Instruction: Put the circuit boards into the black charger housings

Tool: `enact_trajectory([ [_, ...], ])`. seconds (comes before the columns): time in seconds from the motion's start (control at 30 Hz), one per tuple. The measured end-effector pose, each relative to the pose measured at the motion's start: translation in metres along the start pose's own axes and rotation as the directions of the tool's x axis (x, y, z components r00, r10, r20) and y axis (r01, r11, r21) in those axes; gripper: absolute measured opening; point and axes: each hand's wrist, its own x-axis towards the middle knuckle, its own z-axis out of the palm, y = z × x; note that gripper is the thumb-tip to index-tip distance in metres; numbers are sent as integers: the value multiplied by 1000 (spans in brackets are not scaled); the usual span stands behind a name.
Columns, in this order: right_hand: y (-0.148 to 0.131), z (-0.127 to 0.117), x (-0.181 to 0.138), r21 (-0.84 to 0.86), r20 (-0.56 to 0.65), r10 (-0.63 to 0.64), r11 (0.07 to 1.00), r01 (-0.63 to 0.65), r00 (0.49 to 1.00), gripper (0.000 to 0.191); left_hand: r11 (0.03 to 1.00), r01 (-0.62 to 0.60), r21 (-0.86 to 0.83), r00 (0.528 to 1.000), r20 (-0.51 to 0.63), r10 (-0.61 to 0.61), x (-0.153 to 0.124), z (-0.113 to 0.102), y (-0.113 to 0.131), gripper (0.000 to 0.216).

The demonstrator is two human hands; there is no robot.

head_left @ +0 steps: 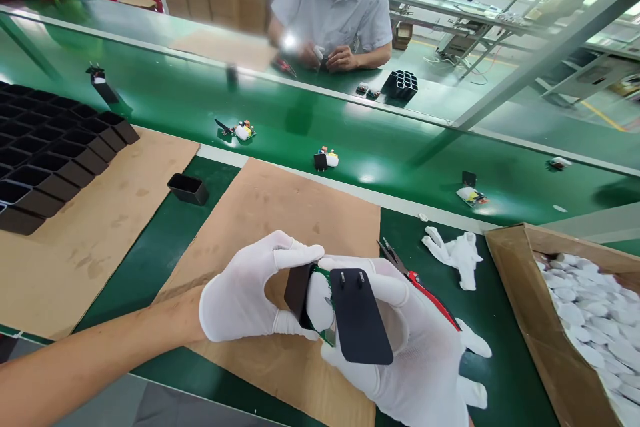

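Note:
My left hand (255,290), in a white glove, is closed around a black plastic charger housing (299,295). In my right hand (410,340), also gloved, is a charger circuit board with a white pad (320,300) on it and a black plug cover (361,320) with two metal prongs. The board's edge sits at the housing's open end, partly inside it. Both hands meet above a cardboard sheet (295,207). Right-hand fingers behind the cover are partly hidden. Close to my right hand lie red-handled pliers (430,297).
Many black housings (55,140) stand at the left, with one loose housing (188,189) nearby. Circuit boards (327,158) lie along the green belt (280,107). A cardboard box (530,320) of white pads is at right, near a glove (455,253). A co-worker (333,13) sits opposite.

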Motion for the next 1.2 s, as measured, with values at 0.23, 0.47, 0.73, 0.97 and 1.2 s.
enact_trajectory([
  [0.23, 3, 0, -1, -11, 8, 8, 1000, -8, 1000, 62, 1000, -5, 4, 1000, -6, 5, -1, 1, -2, 83],
  [0.47, -2, 0, 2, -103, -18, -30, 994, 28, 999, 55, 1000, -3, -13, 1000, -20, 3, -1, 2, -3, 83],
  [0.73, -1, 1, 4, -129, -29, -31, 991, 27, 999, 51, 1000, 24, -20, 999, -23, -24, -2, 2, -3, 83],
  [0.97, 0, 1, 3, -85, -52, 4, 996, -8, 999, 51, 1000, 2, -8, 1000, -23, -2, 0, 3, -4, 82],
  [1.2, 0, 1, 3, -78, -54, 25, 996, -30, 998, 47, 999, 14, 36, 1000, -18, -13, -1, 2, -5, 80],
])
